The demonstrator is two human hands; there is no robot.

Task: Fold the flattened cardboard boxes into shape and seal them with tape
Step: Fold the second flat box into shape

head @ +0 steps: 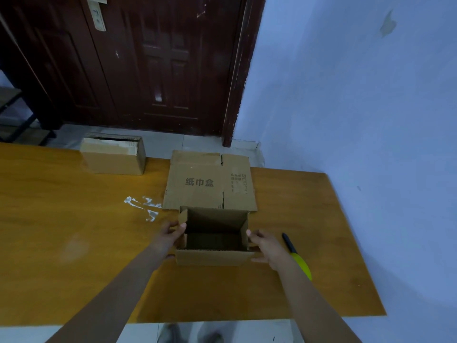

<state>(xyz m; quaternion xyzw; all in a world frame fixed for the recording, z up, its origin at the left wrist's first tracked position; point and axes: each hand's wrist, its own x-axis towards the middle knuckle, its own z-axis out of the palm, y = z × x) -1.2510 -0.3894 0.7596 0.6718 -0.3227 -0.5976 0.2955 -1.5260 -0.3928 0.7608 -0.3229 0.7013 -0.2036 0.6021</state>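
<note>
We held the open box [214,235], left hand [170,231] & right hand [263,243] clamped on its sides.
Uneven squeeze could skew it toward the flat carton [210,180] behind.

Plain room in home or small back office, used as makeshift packing spot. Dark red-brown panelled wooden door [158,63] with pale metal handle plate [98,13], scuffed. Bare pale blue painted wall [358,95], patch of peeled paint near top (worn finish). Light grey tiled floor [197,142]. Long orange-yellow wooden tabletop [74,219] with white smears. Dark metal-framed shelf [14,112] at left edge. Brown cardboard cartons on tabletop: one flattened printed sheet [210,181], one closed carton [116,157].
</note>
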